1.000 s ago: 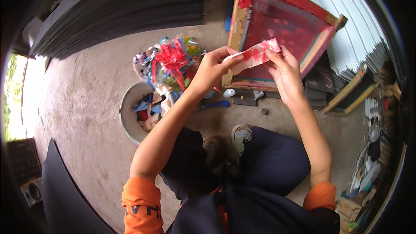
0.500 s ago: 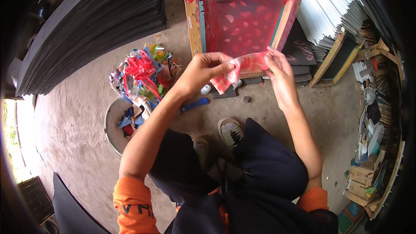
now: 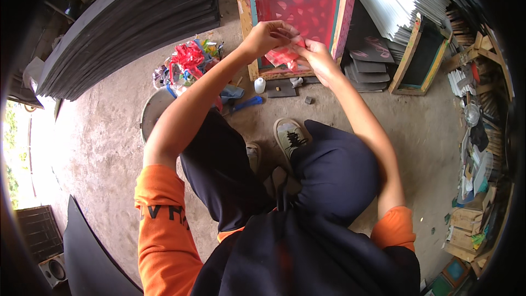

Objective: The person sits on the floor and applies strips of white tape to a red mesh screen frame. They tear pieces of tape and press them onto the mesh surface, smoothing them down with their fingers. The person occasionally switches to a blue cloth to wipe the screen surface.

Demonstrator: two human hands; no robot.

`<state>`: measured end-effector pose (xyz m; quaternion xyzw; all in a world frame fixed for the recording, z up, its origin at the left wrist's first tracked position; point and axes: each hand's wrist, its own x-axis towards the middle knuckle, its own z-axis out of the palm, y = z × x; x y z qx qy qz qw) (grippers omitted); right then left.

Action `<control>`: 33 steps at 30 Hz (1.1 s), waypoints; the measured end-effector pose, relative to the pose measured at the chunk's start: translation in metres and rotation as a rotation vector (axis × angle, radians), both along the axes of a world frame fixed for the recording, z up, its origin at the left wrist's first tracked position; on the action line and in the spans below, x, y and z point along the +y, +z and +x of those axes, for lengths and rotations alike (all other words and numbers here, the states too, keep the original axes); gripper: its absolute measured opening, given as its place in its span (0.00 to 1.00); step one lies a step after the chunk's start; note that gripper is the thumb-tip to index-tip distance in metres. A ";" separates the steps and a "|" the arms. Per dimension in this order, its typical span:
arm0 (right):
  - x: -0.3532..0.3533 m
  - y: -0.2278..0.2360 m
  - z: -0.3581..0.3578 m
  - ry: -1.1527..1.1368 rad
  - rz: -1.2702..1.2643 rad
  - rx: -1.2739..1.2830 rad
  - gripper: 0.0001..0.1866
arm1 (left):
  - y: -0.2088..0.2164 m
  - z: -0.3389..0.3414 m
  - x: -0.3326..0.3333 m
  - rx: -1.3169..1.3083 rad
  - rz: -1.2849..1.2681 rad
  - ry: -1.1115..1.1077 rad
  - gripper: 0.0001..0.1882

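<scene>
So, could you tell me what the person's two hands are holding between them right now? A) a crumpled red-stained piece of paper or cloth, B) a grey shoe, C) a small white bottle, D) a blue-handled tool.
A: the left hand and right hand together pinch a crumpled red-stained piece in front of the wooden-framed printing screen.

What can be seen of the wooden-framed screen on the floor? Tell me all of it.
The wooden-framed screen lies flat on the concrete floor ahead of the person's knees. Its pale wood frame is smeared with red and pink ink, and a teal strip lines the inner left edge. The mesh inside is stained red with lighter leaf-like patches. Both hands, left hand and right hand, hold a crumpled red-stained rag over its near edge. Dark sheets lie beside it.
</scene>
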<state>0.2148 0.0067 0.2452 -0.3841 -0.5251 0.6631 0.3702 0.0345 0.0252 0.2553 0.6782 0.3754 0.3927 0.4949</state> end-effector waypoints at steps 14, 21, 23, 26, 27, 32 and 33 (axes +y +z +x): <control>0.032 -0.146 0.014 -0.105 0.068 -0.309 0.12 | -0.177 -0.084 0.018 0.471 -0.028 -0.021 0.30; 0.048 -0.225 -0.001 -0.166 0.327 -0.616 0.09 | -0.279 -0.060 -0.018 0.394 0.086 0.172 0.42; 0.049 -0.235 -0.004 -0.150 0.213 -0.605 0.10 | -0.285 -0.052 -0.020 0.398 0.098 0.278 0.35; 0.049 -0.225 -0.004 -0.106 0.144 -0.554 0.10 | -0.291 -0.045 -0.016 0.402 0.178 0.382 0.25; 0.049 -0.231 -0.002 -0.119 0.192 -0.566 0.11 | -0.293 -0.044 -0.016 0.383 0.161 0.376 0.24; 0.048 -0.234 -0.001 -0.172 0.226 -0.558 0.12 | -0.264 -0.035 -0.011 0.357 0.216 0.275 0.21; 0.048 -0.230 -0.003 -0.189 0.196 -0.547 0.12 | -0.255 -0.033 -0.010 0.380 0.170 0.244 0.21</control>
